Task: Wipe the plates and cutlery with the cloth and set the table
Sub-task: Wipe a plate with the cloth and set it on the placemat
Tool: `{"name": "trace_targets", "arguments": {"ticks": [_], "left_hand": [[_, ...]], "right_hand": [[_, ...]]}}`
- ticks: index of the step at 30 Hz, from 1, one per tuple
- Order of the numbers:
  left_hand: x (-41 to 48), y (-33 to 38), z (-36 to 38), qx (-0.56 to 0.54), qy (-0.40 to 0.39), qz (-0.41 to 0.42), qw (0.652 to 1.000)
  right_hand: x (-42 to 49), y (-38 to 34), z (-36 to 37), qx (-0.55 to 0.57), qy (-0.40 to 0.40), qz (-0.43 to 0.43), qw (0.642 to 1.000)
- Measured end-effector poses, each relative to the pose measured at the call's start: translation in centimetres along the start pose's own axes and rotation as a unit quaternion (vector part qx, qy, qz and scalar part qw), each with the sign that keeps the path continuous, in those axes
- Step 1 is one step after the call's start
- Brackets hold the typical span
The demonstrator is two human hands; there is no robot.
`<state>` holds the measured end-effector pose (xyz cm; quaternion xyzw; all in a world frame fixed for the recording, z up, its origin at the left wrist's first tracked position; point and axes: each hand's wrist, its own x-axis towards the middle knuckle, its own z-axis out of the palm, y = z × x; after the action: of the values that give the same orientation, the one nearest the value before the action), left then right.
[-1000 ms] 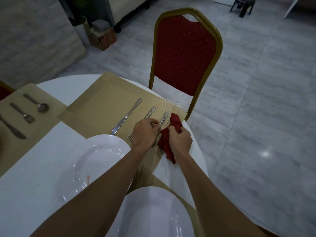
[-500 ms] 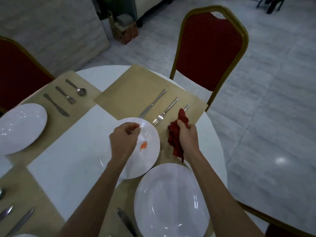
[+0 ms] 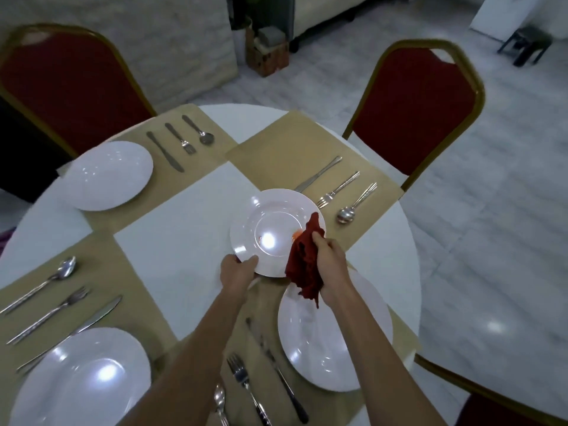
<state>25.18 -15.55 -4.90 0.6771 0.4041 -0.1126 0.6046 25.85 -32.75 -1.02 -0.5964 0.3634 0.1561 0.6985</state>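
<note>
My left hand (image 3: 238, 272) grips the near rim of a white plate (image 3: 270, 222), held up over the table's middle. An orange smear (image 3: 295, 234) shows on the plate's right side. My right hand (image 3: 330, 261) holds a dark red cloth (image 3: 305, 262) bunched against that smear. Beyond the plate, on the far right beige placemat (image 3: 276, 149), lie a knife (image 3: 319, 173), a fork (image 3: 338, 189) and a spoon (image 3: 353, 206).
Three other white plates sit at the far left (image 3: 109, 175), near left (image 3: 80, 379) and near right (image 3: 335, 336), each with cutlery beside it on a beige mat. Two red chairs (image 3: 415, 109) stand behind the round white table. Grey tiled floor lies to the right.
My left hand let go of the cutlery, reached the smeared plate and lifted it by the rim. My right hand carried the cloth from the spoon onto the plate's smear.
</note>
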Motion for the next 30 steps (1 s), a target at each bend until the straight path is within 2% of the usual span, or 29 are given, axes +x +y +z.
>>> {"name": "trace_targets", "arguments": {"ticks": [4, 8, 10, 13, 15, 17, 20, 22, 25, 30], "left_hand": [[0.6, 1.2, -1.0, -0.064, -0.037, 0.005, 0.997], [-1.4, 3.2, -4.3, -0.087, -0.071, 0.047, 0.993], [-2.5, 3.6, -6.8, -0.093, -0.07, 0.066, 0.991], [-4.4, 3.4, -10.3, -0.084, -0.014, 0.112, 0.99], [-6.1, 3.0, -12.1, -0.079, 0.034, 0.131, 0.988], [-8.2, 2.9, -13.3, -0.077, 0.079, 0.156, 0.982], [-11.4, 2.4, -14.4, -0.047, 0.088, 0.201, 0.975], [-12.8, 1.9, -15.1, -0.037, 0.068, 0.219, 0.973], [-13.5, 1.6, -16.8, -0.056, 0.049, 0.203, 0.976], [-13.1, 0.4, -20.9, -0.077, 0.074, 0.208, 0.972]], "right_hand": [[-2.4, -0.2, 0.2, -0.021, 0.004, 0.011, 1.0], [-4.8, -1.1, 0.0, -0.028, -0.004, 0.002, 1.0], [-6.3, -2.0, 0.2, -0.06, -0.005, -0.029, 0.998], [-8.5, -3.6, 1.3, -0.145, 0.029, -0.132, 0.98], [-10.2, -4.5, 2.7, -0.205, 0.048, -0.218, 0.953], [-11.8, -4.8, 4.7, -0.29, 0.045, -0.3, 0.908], [-13.7, -3.7, 8.3, -0.439, 0.082, -0.42, 0.79], [-14.7, -1.7, 10.4, -0.489, 0.083, -0.454, 0.74], [-17.1, 2.6, 12.4, -0.503, 0.027, -0.47, 0.725], [-21.3, 9.1, 12.4, -0.458, -0.132, -0.495, 0.726]]}}
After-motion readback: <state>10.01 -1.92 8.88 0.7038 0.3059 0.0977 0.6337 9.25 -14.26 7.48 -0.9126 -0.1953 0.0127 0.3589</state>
